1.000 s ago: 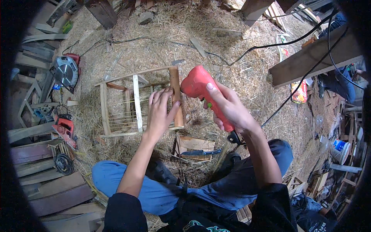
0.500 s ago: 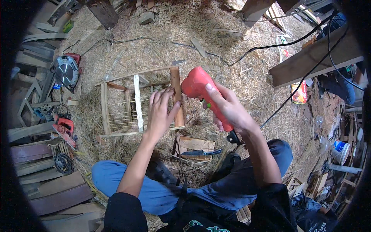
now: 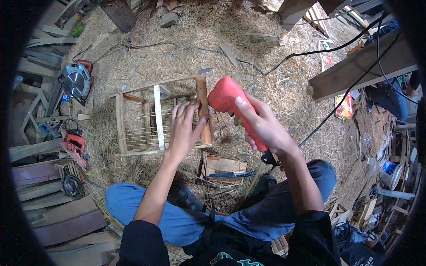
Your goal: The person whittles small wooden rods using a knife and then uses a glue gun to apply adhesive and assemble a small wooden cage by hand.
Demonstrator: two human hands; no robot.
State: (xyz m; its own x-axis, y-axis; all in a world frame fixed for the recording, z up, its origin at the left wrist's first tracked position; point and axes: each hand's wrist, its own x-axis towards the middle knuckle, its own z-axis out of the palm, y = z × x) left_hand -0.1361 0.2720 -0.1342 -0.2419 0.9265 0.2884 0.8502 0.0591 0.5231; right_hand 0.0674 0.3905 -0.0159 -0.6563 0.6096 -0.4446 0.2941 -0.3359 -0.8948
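Note:
A small wooden frame [image 3: 156, 116] with thin wire bars lies on the straw-covered ground in front of me. My left hand [image 3: 185, 128] lies flat over its right side, fingers spread across the bars and thumb beside the thicker brown post [image 3: 203, 103]. My right hand [image 3: 262, 125] grips a red corded power drill [image 3: 227, 98], its nose against the upper end of that post.
A circular saw [image 3: 75, 80] and red tools [image 3: 73, 146] lie at the left by stacked planks [image 3: 53, 213]. A blue-handled knife [image 3: 230, 174] rests on a board below the frame. Black cables [image 3: 337, 48] and a beam [image 3: 364, 66] cross the upper right.

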